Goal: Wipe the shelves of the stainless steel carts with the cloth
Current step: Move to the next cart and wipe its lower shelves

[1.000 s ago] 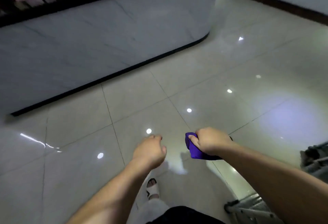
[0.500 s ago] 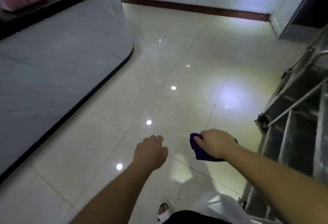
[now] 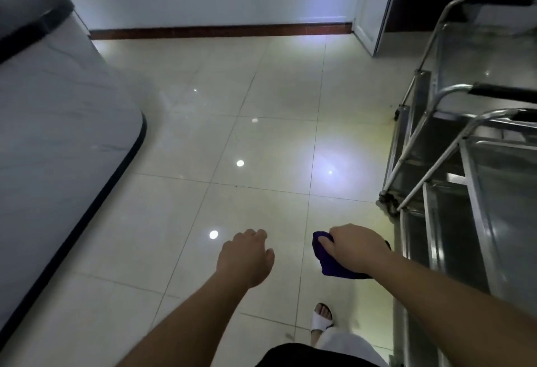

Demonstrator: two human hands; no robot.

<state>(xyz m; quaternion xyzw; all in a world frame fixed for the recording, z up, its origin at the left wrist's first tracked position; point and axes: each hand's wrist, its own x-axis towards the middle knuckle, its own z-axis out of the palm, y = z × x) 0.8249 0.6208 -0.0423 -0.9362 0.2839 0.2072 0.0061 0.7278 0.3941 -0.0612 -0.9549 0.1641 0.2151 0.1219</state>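
My right hand [image 3: 354, 247] grips a bunched purple cloth [image 3: 328, 262] in the air above the floor, just left of the nearest stainless steel cart [image 3: 476, 209]. That cart's shelves and sloping handle rail fill the right edge. A second steel cart [image 3: 453, 56] with a black-gripped handle stands behind it. My left hand [image 3: 245, 253] hangs over the tiles with fingers loosely curled and holds nothing.
A grey marble counter [image 3: 58, 122] with a black base strip curves along the left. Glossy cream floor tiles [image 3: 261, 140] stretch between counter and carts to a white wall with a brown skirting board [image 3: 220, 31]. My sandalled foot [image 3: 321, 320] stands below.
The view has swung right: the counter slid to the left and the carts came into fuller view at the right. Both hands keep their pose, the right still gripping the cloth.
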